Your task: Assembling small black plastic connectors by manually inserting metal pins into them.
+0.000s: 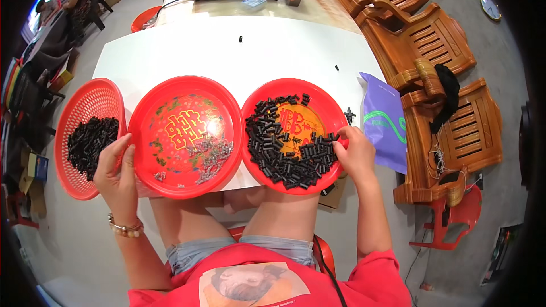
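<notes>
1. The left hand [118, 171] grips the near rim of the middle red plate [170, 179], which holds small metal pieces [209, 156]; the right hand [355, 153] pinches black plastic pieces [290, 159] at the right red plate [335, 111] edge.
2. A red mesh basket [85, 105] of black pieces lies at the left.
3. Beyond, stray pieces dot the white tabletop [227, 51]; a purple bag [384, 122] lies at the right.

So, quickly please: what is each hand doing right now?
Left hand: fingers closed on the rim of the middle red plate.
Right hand: fingers reaching into the small black parts; grip cannot be told.
</notes>
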{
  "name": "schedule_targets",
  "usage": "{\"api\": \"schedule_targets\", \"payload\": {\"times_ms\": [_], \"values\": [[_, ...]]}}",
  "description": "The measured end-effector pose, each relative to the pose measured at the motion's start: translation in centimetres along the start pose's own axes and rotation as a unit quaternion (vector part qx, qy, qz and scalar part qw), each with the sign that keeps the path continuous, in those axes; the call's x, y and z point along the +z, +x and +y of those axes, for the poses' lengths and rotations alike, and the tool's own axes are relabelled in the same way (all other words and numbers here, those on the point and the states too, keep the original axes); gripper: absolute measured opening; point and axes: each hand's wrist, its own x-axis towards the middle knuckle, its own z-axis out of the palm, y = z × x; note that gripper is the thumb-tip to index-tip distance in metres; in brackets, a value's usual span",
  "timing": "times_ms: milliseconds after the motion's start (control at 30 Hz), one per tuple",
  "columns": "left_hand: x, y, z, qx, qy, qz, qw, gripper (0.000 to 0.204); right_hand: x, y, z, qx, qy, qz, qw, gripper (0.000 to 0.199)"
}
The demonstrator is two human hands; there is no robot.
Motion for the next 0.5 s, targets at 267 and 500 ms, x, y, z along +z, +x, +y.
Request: {"api": "schedule_targets", "payload": {"times_ms": [267, 500], "values": [[5.1, -3.4, 4.2, -0.171, -0.237, -0.186, 0.938, 0.016, -0.6, -1.8, -9.0, -0.211, 0.327, -0.052, 0.920, 0.021], [7.4, -5.2, 5.1, -0.293, -0.398, -0.278, 0.824, 0.028, 0.8, -3.4, -14.4, -0.311, 0.318, -0.040, 0.895, 0.028]]}}
